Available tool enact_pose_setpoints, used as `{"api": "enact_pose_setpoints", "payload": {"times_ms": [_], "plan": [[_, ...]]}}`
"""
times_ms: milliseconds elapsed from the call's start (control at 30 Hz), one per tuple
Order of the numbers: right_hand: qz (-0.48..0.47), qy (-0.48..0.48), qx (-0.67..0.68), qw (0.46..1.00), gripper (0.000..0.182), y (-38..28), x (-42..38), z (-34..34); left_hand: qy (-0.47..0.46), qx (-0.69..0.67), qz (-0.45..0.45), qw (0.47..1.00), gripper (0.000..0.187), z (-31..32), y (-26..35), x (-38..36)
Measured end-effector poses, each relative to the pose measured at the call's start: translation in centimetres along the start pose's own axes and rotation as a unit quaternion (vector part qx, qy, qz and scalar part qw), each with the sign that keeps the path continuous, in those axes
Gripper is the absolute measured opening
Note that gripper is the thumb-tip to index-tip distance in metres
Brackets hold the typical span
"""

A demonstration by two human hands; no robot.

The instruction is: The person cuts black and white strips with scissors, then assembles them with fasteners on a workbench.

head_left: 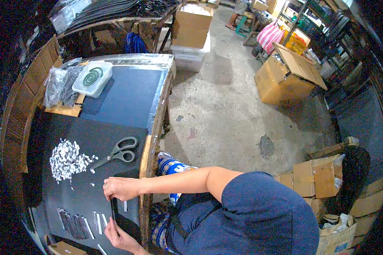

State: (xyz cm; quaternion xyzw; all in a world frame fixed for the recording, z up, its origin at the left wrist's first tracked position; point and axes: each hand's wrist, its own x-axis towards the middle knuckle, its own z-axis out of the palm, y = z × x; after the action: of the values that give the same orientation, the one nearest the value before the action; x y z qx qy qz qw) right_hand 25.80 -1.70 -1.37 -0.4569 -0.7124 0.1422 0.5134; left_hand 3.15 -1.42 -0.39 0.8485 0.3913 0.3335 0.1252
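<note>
— What was held, and where?

— A dark strip (114,209) was held between the two hands, at the near edge of the tabletop (127,95). The left hand (120,237) was closed on the strip's lower end, fingertips pinched on it. The right hand (121,188) was set on its upper end, fingers curled over it, so that grip was closed on the strip as well.

— Was the strip lifted?

— That could not be told; it was seen just above or against the black mat (89,140), upright in the picture, between the hands.

— What was laid around it?

— A row of finished dark strips (75,225) was laid to the left of the hands, with a few white slips (98,222) beside it. A heap of small white pieces (67,160) was spread farther up the mat, and scissors (117,152) were laid just beside that heap, blades shut and pointed at it.

— And farther back?

— A white tray (93,77) with a green coil in it was set at the far end, touching a clear bag (60,85) of dark parts. Open cartons (285,76) were stood on the concrete floor (225,106), well apart from the tabletop.
</note>
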Motion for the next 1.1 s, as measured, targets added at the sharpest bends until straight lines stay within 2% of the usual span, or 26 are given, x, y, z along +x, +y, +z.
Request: {"api": "enact_pose_setpoints", "payload": {"times_ms": [533, 700, 800, 1100], "plan": [[0.002, -0.001, 0.003, 1.000, 0.002, -0.02, 0.02, 0.02, -0.003, -0.007, -0.004, 1.000, 0.025, -0.29, 0.35, 0.07], [0.017, -0.003, 0.021, 1.000, 0.008, -0.07, 0.10, -0.05, -0.003, 0.001, -0.002, 1.000, 0.024, -0.31, 0.32, 0.01], [-0.005, 0.013, 0.002, 1.000, 0.002, 0.02, -0.01, 0.07, 0.005, -0.014, -0.002, 1.000, 0.024, -0.14, 0.28, -0.05], [0.000, 0.005, 0.012, 1.000, 0.004, -0.17, 0.05, -0.18, 0.010, -0.009, -0.002, 1.000, 0.022, -0.30, 0.52, -0.11]]}}
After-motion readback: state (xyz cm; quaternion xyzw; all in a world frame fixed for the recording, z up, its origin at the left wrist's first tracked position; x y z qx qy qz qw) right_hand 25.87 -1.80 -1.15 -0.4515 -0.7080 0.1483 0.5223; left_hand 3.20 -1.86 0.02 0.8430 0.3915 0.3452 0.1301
